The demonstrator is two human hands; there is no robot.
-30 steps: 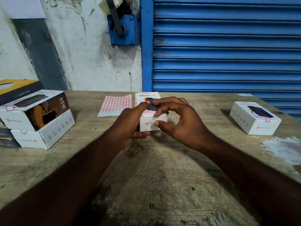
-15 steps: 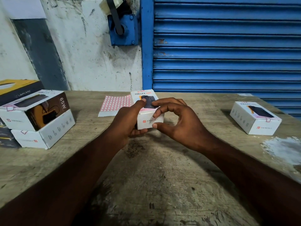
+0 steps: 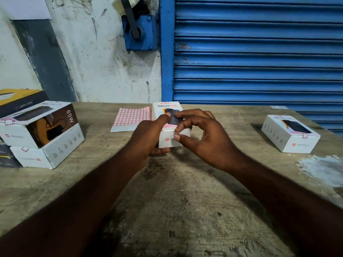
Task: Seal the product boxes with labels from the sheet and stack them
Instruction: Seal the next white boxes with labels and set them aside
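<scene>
A white cardboard product box (image 3: 167, 107) sits over the middle of the worn wooden bench (image 3: 167, 201), gripped by the left hand (image 3: 148, 134) on its left side and by the right hand (image 3: 209, 140) on its right, whose fingers (image 3: 185, 125) pinch at its near top edge. Just behind it to the left, a white paper sheet of red-bordered labels (image 3: 131, 117) lies flat on the bench. At the far left, two stacked white cardboard boxes (image 3: 42, 145) stand, the upper askew on the lower, with a yellow-and-black carton (image 3: 20, 101) behind them. Well apart to the right lies a single white cardboard box (image 3: 289, 134). Behind the bench stand a white plastered wall (image 3: 92, 62) at left and a blue corrugated roller shutter (image 3: 259, 52) at right
</scene>
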